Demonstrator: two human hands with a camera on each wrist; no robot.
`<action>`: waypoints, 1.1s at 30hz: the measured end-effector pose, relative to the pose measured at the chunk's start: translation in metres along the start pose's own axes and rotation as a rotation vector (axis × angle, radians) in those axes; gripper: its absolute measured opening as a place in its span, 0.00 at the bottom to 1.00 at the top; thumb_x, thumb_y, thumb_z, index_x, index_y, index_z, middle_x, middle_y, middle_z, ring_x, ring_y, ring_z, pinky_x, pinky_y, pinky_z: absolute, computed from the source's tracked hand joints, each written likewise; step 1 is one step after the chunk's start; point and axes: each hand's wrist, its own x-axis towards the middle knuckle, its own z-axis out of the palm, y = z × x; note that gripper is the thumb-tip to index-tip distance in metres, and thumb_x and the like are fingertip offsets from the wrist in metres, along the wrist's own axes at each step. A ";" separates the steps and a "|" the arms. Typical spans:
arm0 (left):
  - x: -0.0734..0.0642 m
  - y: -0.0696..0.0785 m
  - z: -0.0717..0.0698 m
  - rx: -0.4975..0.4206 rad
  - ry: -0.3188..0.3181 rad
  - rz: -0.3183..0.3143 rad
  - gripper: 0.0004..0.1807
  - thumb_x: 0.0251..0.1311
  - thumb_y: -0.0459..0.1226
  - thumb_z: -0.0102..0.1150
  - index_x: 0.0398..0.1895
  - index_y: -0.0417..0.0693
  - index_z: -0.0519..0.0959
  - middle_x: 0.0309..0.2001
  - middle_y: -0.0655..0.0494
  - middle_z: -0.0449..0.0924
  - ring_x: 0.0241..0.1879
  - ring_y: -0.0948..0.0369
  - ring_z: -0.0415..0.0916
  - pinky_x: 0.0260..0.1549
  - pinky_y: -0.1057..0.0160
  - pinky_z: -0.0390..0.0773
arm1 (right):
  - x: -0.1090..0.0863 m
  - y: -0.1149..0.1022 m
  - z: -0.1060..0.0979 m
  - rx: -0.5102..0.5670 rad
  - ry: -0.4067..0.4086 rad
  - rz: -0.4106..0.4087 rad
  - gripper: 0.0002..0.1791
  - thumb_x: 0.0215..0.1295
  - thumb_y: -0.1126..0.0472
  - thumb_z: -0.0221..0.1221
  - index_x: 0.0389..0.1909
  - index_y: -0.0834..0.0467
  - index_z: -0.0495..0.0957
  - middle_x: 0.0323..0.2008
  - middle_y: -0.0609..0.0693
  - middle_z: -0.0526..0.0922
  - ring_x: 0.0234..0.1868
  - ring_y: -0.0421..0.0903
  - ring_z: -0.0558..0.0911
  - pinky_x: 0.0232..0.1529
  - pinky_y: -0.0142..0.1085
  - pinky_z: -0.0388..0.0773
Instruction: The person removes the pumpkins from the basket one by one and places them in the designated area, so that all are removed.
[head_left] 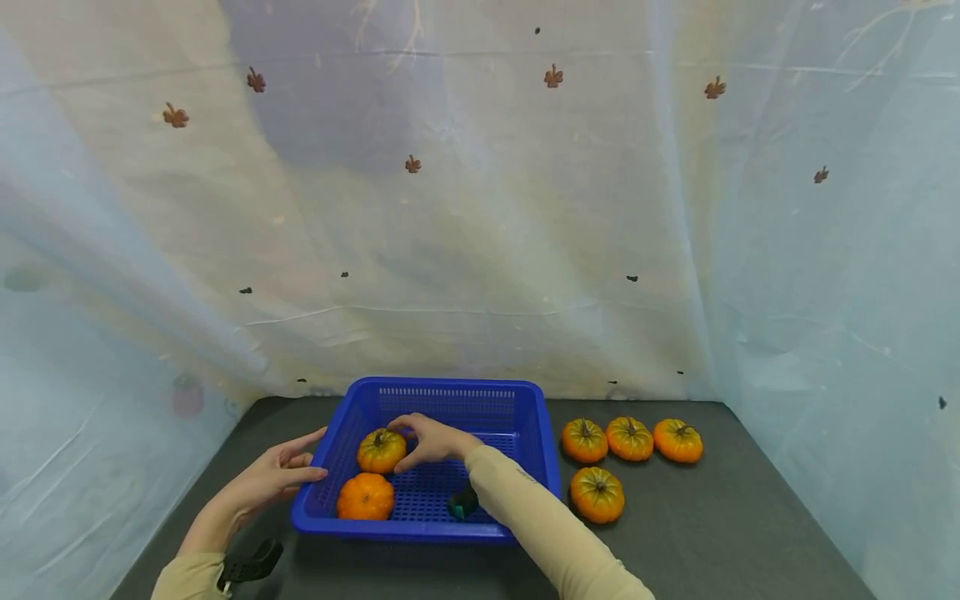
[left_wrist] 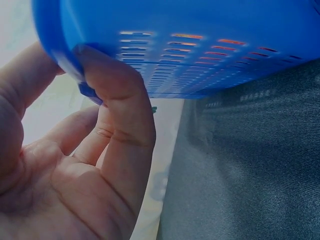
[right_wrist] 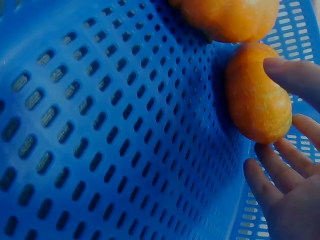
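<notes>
A blue plastic basket (head_left: 450, 384) with slotted walls stands on the dark table. My left hand (head_left: 264, 477) holds its left rim, thumb on one side and bent fingers on the other. Inside, along the left wall, lie two small orange pumpkins: a rear one (head_left: 381, 452) with a stem and a front one (head_left: 365, 497). My right hand (head_left: 437, 442) reaches into the basket beside the rear pumpkin. In the right wrist view its fingers (right_wrist: 280, 172) are spread and fairly straight, fingertips at the pumpkin's edge, with a gap between palm and pumpkin.
Right of the basket, several more pumpkins sit on the table (head_left: 750, 517): a back row including one pumpkin (head_left: 630, 439), and a single pumpkin (head_left: 597, 495) nearer the front. A pale patterned curtain (head_left: 487, 208) hangs behind and at both sides.
</notes>
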 end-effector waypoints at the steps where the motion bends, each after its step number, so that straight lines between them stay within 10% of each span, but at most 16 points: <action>1: 0.000 0.000 0.000 -0.001 -0.001 -0.001 0.45 0.66 0.37 0.56 0.76 0.41 0.38 0.48 0.41 0.77 0.48 0.48 0.77 0.47 0.48 0.78 | 0.001 0.000 0.000 -0.006 0.001 -0.007 0.37 0.55 0.60 0.70 0.66 0.54 0.66 0.63 0.50 0.66 0.62 0.50 0.69 0.55 0.33 0.71; 33: 0.001 0.001 0.000 0.010 0.005 -0.009 0.45 0.66 0.38 0.56 0.76 0.41 0.38 0.42 0.43 0.78 0.45 0.47 0.78 0.45 0.48 0.79 | 0.008 -0.003 0.007 -0.075 -0.004 -0.020 0.38 0.53 0.62 0.71 0.65 0.55 0.65 0.62 0.48 0.69 0.61 0.45 0.70 0.56 0.33 0.71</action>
